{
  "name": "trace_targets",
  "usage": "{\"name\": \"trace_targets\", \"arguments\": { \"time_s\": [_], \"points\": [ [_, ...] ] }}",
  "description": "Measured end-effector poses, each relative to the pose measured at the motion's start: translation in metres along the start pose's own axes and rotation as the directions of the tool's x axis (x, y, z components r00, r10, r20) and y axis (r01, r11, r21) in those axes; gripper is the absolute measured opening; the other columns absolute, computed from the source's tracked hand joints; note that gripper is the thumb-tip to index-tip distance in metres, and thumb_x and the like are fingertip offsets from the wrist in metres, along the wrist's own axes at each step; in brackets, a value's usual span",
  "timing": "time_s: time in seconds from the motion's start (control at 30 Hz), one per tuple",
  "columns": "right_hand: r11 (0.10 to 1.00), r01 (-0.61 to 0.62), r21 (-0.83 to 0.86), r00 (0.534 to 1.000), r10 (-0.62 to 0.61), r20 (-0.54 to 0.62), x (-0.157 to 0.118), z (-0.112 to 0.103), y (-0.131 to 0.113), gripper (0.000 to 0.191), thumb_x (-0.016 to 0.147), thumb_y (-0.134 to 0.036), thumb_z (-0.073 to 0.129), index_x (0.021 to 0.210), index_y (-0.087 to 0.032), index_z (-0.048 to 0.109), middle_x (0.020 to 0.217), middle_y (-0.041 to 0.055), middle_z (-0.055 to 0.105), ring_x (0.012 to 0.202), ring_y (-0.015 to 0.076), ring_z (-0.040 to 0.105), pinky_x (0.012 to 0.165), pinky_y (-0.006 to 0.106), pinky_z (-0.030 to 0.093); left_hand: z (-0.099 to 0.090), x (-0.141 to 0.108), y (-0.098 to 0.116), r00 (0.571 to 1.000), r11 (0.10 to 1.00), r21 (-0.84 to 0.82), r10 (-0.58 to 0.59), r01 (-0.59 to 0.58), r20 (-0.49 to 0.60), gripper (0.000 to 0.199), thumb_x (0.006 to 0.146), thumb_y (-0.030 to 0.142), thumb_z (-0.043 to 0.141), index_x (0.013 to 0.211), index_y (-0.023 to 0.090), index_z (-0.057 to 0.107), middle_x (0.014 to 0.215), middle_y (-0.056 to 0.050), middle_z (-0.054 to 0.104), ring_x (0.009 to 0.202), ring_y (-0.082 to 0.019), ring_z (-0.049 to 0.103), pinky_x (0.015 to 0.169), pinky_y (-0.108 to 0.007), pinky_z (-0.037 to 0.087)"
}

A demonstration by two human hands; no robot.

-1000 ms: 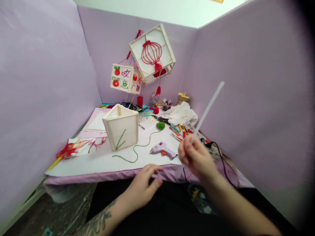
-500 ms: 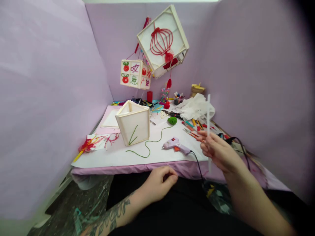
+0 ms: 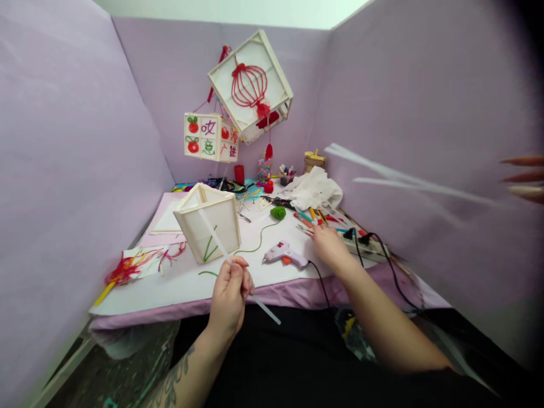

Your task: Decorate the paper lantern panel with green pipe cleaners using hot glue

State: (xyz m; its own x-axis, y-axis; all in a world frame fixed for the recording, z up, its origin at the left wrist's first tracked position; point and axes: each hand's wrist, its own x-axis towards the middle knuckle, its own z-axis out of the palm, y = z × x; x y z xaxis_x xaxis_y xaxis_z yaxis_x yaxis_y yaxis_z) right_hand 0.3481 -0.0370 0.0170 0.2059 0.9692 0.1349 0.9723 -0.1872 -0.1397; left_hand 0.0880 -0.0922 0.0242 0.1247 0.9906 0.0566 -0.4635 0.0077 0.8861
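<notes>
My left hand [image 3: 232,286] is closed around a long translucent glue stick [image 3: 220,242], which slants in front of a white-panelled box lantern frame [image 3: 212,226]. On the lantern's front panel are green cord strokes [image 3: 208,245]. At the right of the table my right hand [image 3: 328,246] is closed over the handles of small scissors [image 3: 304,230], whose metal tips point left; its fingers are partly hidden. A green cord [image 3: 260,241] runs from a green ball [image 3: 277,213] towards the lantern. The lilac glue gun [image 3: 283,253] lies left of my right hand.
Another person's hand [image 3: 527,177] shows at the right edge, beside several blurred translucent glue sticks [image 3: 382,170]. Finished lanterns [image 3: 249,85] hang at the back. Crumpled white paper [image 3: 317,190], a power strip [image 3: 369,247] with cables and red-yellow yarn [image 3: 125,268] lie on the table.
The glue stick has passed from my right hand to my left. My right hand has moved onto the scissors. Another person's hand and more glue sticks have appeared at right. The view has shifted.
</notes>
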Motion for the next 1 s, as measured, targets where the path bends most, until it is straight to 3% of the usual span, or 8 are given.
{"name": "trace_targets", "arguments": {
  "time_s": [0.3,0.4,0.6,0.67,0.73,0.8,0.9,1.0],
  "points": [
    [0.995,-0.098,0.031,0.993,0.096,0.071,0.028,0.033,0.012,0.036,0.087,-0.015,0.049,0.12,-0.002,0.055,0.108,0.0262,0.065,0.102,0.034,0.063,0.084,0.039,0.046,0.0,-0.009,-0.027,0.939,0.969,0.221,-0.177,0.114,0.294,0.043,0.091,0.048,0.05,0.117,0.015,0.056,0.07,0.0,0.055,0.063,-0.013,0.05,0.062,-0.026,0.038],
    [0.989,-0.092,0.118,0.992,0.081,0.097,0.036,0.034,0.016,0.033,0.083,-0.014,0.054,0.116,-0.007,0.058,0.099,0.0207,0.069,0.093,0.0292,0.066,0.078,0.033,0.047,0.0,0.003,-0.013,0.972,0.943,0.332,-0.074,-0.005,0.224,0.044,0.09,0.046,0.051,0.121,0.014,0.058,0.073,-0.001,0.057,0.058,-0.011,0.046,0.059,-0.025,0.037],
    [0.949,-0.082,0.303,0.995,0.096,-0.032,0.025,0.016,0.016,0.023,0.093,-0.022,0.037,0.103,-0.011,0.054,0.101,0.0205,0.066,0.094,0.0258,0.064,0.077,0.034,0.047,-0.017,0.041,0.021,0.982,0.625,0.757,0.111,-0.19,0.154,0.036,0.088,0.03,0.051,0.117,0.014,0.062,0.078,-0.003,0.07,0.048,-0.011,0.043,0.052,-0.025,0.035],
    [0.872,-0.015,0.49,0.995,0.059,-0.075,0.002,0.011,0.004,0.025,0.096,-0.028,0.028,0.108,-0.015,0.046,0.106,0.0164,0.064,0.083,0.0194,0.065,0.07,0.03,0.049,-0.024,0.044,0.017,0.979,0.545,0.813,0.116,-0.205,0.169,0.029,0.088,0.025,0.049,0.112,0.014,0.062,0.08,-0.004,0.072,0.054,-0.014,0.053,0.058,-0.026,0.041],
    [0.571,0.135,0.81,0.991,-0.073,-0.114,-0.027,0.011,-0.016,0.025,0.096,-0.036,0.032,0.114,-0.019,0.038,0.108,0.0115,0.064,0.066,0.0138,0.063,0.06,0.027,0.049,-0.028,0.043,0.011,0.971,0.475,0.847,0.14,-0.238,0.194,0.025,0.089,0.025,0.047,0.107,0.015,0.061,0.086,-0.007,0.073,0.069,-0.018,0.063,0.068,-0.029,0.046],
    [0.432,0.195,0.88,0.97,-0.216,-0.109,-0.054,0.015,-0.041,0.03,0.092,-0.035,0.042,0.118,-0.02,0.04,0.089,0.0048,0.067,0.062,0.0143,0.061,0.06,0.027,0.047,-0.03,0.041,0.005,0.956,0.386,0.878,0.19,-0.282,0.224,0.024,0.09,0.027,0.047,0.105,0.017,0.062,0.093,-0.009,0.073,0.084,-0.021,0.067,0.078,-0.033,0.048],
    [0.519,0.189,0.833,0.974,-0.209,-0.09,-0.07,0.021,-0.066,0.029,0.09,-0.036,0.044,0.111,-0.019,0.056,0.07,0.0011,0.064,0.065,0.0168,0.059,0.064,0.028,0.045,-0.035,0.038,0.002,0.928,0.278,0.902,0.27,-0.331,0.257,0.025,0.09,0.028,0.047,0.104,0.017,0.065,0.099,-0.011,0.072,0.093,-0.024,0.066,0.085,-0.036,0.048],
    [0.647,0.166,0.744,0.986,-0.089,-0.142,-0.053,0.018,-0.053,0.029,0.087,-0.04,0.047,0.087,-0.018,0.067,0.066,0.0018,0.062,0.06,0.0164,0.054,0.059,0.028,0.04,-0.042,0.04,0.003,0.92,0.278,0.899,0.298,-0.34,0.255,0.026,0.088,0.029,0.049,0.102,0.018,0.067,0.097,-0.01,0.072,0.091,-0.024,0.066,0.086,-0.036,0.049]
  ]
}}
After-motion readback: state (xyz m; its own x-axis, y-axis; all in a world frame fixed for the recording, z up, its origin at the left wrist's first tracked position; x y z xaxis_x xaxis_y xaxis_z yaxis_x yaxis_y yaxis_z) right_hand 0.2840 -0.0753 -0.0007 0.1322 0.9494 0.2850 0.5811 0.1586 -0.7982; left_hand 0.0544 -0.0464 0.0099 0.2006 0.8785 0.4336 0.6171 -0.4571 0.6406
